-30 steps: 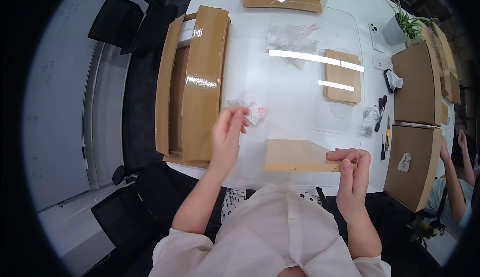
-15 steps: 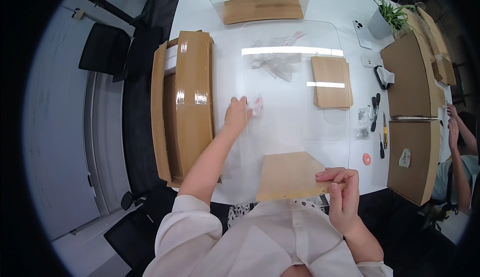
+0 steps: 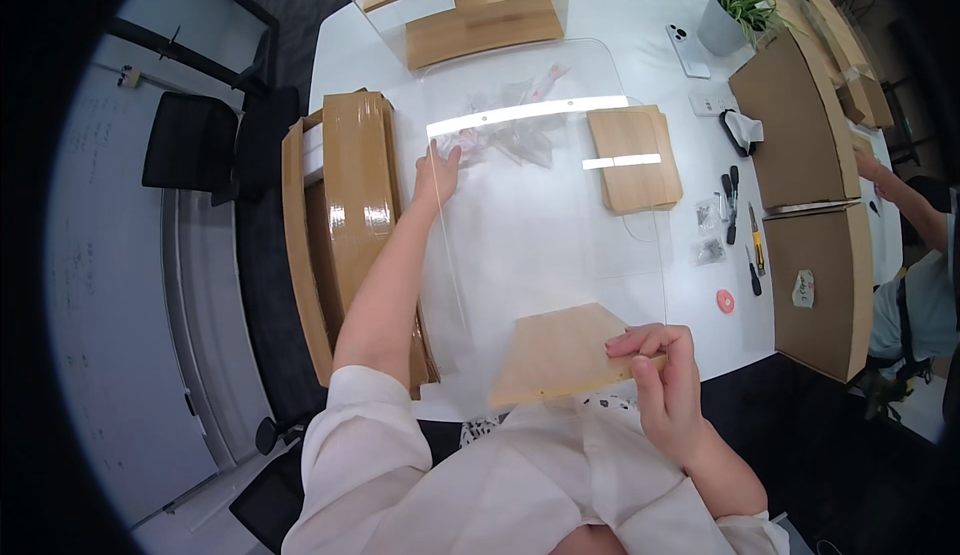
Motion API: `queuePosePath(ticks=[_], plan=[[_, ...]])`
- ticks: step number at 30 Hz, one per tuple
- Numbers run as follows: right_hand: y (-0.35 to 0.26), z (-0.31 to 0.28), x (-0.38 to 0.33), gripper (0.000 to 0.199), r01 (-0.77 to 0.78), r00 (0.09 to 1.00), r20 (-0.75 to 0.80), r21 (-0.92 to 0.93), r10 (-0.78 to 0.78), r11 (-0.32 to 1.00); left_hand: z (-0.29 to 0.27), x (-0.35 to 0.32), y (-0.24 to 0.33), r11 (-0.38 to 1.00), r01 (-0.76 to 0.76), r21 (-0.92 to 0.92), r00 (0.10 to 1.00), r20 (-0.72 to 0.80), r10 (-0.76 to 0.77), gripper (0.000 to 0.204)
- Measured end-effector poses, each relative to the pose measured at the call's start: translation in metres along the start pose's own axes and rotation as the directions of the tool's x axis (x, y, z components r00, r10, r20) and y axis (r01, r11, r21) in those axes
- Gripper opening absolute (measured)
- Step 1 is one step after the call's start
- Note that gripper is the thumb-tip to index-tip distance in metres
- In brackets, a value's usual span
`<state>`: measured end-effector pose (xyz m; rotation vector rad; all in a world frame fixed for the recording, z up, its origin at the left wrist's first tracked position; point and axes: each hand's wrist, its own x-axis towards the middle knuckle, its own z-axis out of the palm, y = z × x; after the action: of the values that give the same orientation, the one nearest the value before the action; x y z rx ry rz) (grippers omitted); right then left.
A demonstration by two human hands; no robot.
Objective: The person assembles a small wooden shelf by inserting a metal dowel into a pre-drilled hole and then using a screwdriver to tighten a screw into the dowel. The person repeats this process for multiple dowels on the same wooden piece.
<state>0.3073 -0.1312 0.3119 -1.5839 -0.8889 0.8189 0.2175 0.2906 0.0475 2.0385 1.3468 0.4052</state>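
My right hand (image 3: pixel 655 375) grips the right edge of a pale wooden board (image 3: pixel 560 355), thumb on the near side and fingers over the top. The board is tilted at the table's front edge, close to my body. My left hand (image 3: pixel 437 177) reaches far forward, fingers apart, beside a crumpled bit of clear plastic film (image 3: pixel 466 145) with reddish print. More crumpled clear film (image 3: pixel 525 140) lies just right of it. Beneath them is a large transparent panel (image 3: pixel 540 245) with rounded corners and a bright light reflection across it.
A long cardboard box (image 3: pixel 355 205) lies left of my arm. Stacked wooden boards (image 3: pixel 635 160) sit to the right. Beyond are screwdrivers (image 3: pixel 731 205), a yellow cutter (image 3: pixel 757 238), a pink tape roll (image 3: pixel 725 301), an open carton (image 3: pixel 810 285), a phone (image 3: pixel 687 52) and a potted plant (image 3: pixel 725 25).
My left hand has moved forward, bringing the small piece of film up to the larger crumpled film. My right hand keeps its grip on the board. The whole view has shifted slightly.
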Motion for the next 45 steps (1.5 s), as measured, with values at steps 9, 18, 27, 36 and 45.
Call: queuePosePath(ticks=[9, 18, 27, 36, 45], plan=[[0.01, 0.005, -0.006, 0.009, 0.022, 0.998, -0.056, 0.01, -0.021, 1.0, -0.142, -0.227, 0.137, 0.67, -0.005, -0.743, 0.95, 0.205, 0.234, 0.05], [0.012, 0.008, -0.016, 0.007, 0.062, 0.996, -0.064, 0.018, -0.06, 0.998, -0.139, -0.342, 0.194, 0.557, 0.088, -0.826, 0.96, 0.219, 0.174, 0.017], [0.011, 0.0, -0.02, 0.008, 0.073, 0.997, 0.011, 0.008, -0.073, 0.997, -0.131, -0.355, 0.19, 0.626, -0.024, -0.779, 0.969, 0.136, 0.207, 0.009], [0.008, 0.001, -0.02, 0.01, 0.03, 0.999, -0.015, 0.028, -0.03, 0.999, -0.129, -0.357, 0.193, 0.61, 0.055, -0.791, 0.981, 0.157, 0.115, 0.01], [0.007, 0.002, -0.018, 0.012, 0.015, 1.0, -0.025, 0.045, -0.013, 0.999, -0.129, -0.357, 0.192, 0.597, 0.067, -0.8, 0.982, 0.16, 0.105, 0.012]])
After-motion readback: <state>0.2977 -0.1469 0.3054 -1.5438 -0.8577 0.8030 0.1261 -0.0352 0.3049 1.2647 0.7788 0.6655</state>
